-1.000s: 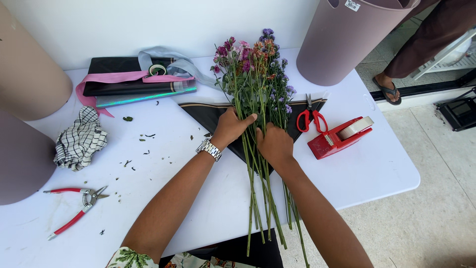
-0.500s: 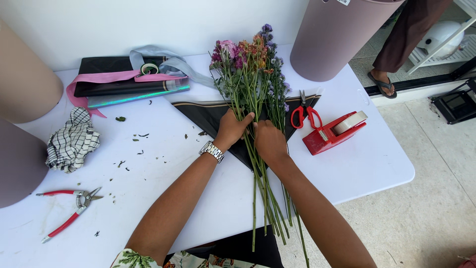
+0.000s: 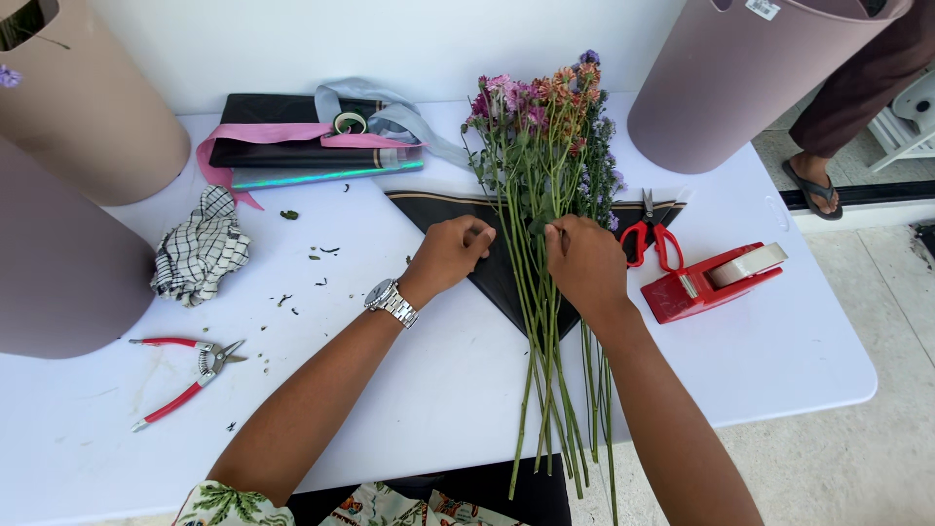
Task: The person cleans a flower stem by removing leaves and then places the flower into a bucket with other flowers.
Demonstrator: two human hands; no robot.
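A bunch of pink, purple and orange flowers (image 3: 545, 107) lies across a black triangular wrapping sheet (image 3: 438, 209) on the white table (image 3: 760, 370). Its long green stems (image 3: 550, 409) hang over the front edge. My right hand (image 3: 584, 265) presses down on the stems in the middle of the sheet, fingers closed around them. My left hand (image 3: 450, 253), with a metal watch at the wrist, rests just left of the stems. Its fingers are curled on the black sheet.
Red scissors (image 3: 651, 239) and a red tape dispenser (image 3: 711, 282) lie right of the flowers. Red pruners (image 3: 190, 365) and a checked cloth (image 3: 200, 248) lie to the left. Folded papers with pink ribbon (image 3: 302, 146) sit at the back. Tall buckets (image 3: 740, 88) (image 3: 88, 117) (image 3: 49, 263) ring the table. Another person's sandalled foot (image 3: 813, 180) is far right.
My hands, together on the stems before, have moved apart. The left hand has shifted left onto the black sheet, while the right stays on the stems.
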